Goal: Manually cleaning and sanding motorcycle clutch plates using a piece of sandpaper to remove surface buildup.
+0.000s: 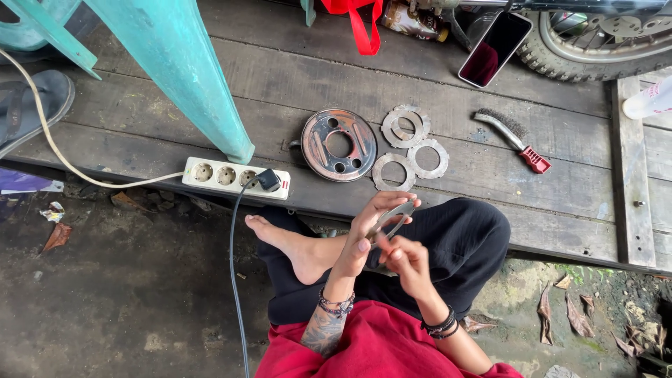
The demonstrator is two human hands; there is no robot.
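Observation:
My left hand [365, 234] grips a thin metal ring plate [393, 215] edge-on above my crossed legs. Just below it, my right hand [406, 262] has its fingers closed against the plate's lower edge. Ahead on the wooden platform lie three similar flat ring plates [406, 126], [428, 158], [393, 172] close together. To their left sits a larger round metal disc [339, 145] with slots and holes. A wire brush [511, 136] with a red handle end lies to their right.
A white power strip [224, 178] with a black plug and cable sits at the platform [280, 84] edge. A teal stool leg [189, 70] stands left. A phone [495, 47] leans near a motorcycle tyre [595, 59]. A sandal [31, 105] lies far left.

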